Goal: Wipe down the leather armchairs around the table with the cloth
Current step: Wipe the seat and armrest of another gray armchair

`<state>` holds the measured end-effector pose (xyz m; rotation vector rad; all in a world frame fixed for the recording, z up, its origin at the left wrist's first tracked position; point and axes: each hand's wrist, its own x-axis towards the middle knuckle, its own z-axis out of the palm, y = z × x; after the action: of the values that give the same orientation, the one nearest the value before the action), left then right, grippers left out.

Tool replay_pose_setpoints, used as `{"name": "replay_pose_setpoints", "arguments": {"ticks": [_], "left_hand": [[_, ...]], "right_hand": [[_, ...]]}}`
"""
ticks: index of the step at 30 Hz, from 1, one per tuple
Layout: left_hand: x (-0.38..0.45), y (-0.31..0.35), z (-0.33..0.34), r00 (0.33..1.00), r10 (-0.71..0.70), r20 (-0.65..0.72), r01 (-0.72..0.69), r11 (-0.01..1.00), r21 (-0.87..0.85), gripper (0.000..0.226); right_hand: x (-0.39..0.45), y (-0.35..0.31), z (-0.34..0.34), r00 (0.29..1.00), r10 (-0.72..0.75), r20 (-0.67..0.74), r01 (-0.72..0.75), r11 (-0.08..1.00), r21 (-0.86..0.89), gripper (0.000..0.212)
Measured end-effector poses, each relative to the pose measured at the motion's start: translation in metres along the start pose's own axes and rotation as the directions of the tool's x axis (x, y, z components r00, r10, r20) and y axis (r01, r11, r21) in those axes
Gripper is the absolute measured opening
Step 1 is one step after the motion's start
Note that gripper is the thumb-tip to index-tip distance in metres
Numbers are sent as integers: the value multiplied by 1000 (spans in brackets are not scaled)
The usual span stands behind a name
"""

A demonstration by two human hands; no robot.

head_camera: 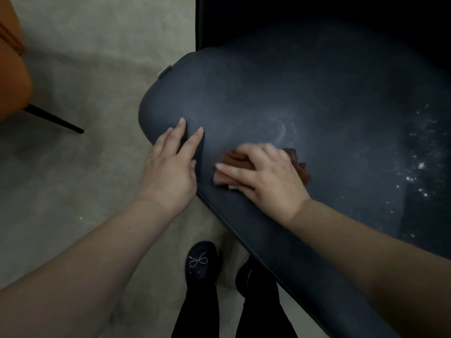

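A dark blue-grey leather armchair [305,98] fills the right of the head view, seen from above. White dusty specks and smears lie on its surface toward the right. My right hand [266,176] lies flat on a folded brown cloth [234,162], pressing it against the leather near the chair's front edge. The cloth sticks out on both sides of the hand. My left hand [170,164] rests on the chair's rounded left edge, its fingers straight and spread on the leather.
An orange armchair [12,69] with a thin black leg [53,119] stands at the far left. Beige carpet [85,167] covers the floor between the chairs. My feet in dark slippers [201,262] stand right at the blue chair's edge.
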<state>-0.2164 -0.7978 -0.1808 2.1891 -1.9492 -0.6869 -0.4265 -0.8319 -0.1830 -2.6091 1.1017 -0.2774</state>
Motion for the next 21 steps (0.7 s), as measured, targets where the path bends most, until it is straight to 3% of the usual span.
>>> {"name": "replay_pose_setpoints", "arguments": {"ticks": [2, 7, 9, 12, 14, 16, 19, 21], "left_hand": [[1, -1, -1, 1000, 9, 2, -9, 1000, 4, 60], [2, 0, 1, 1000, 2, -9, -2, 1000, 6, 60], [2, 1, 2, 1000, -6, -14, 6, 1000, 0, 60], [0, 2, 1, 1000, -2, -15, 3, 999, 38, 60], [-1, 4, 0, 1000, 2, -26, 0, 998, 60, 59], [-1, 11, 0, 999, 24, -39, -21, 997, 69, 57], [-2, 28, 6, 998, 54, -29, -52, 997, 59, 56], [-1, 40, 10, 998, 61, -16, -60, 997, 45, 57]], "right_hand": [[-14, 11, -6, 1000, -22, 7, 22, 1000, -8, 38], [18, -8, 3, 931, 346, -118, -344, 938, 36, 36], [19, -24, 12, 969, 224, -104, -221, 975, 35, 37], [-3, -17, 8, 990, -133, 54, 134, 991, -6, 37], [-14, 7, -2, 982, -168, 86, 170, 985, -19, 36], [-15, 33, -15, 1000, 21, 9, -21, 999, -37, 36], [-5, 55, -30, 919, 378, -113, -381, 924, -8, 35], [2, 54, -31, 883, 455, -110, -455, 890, 26, 33]]}}
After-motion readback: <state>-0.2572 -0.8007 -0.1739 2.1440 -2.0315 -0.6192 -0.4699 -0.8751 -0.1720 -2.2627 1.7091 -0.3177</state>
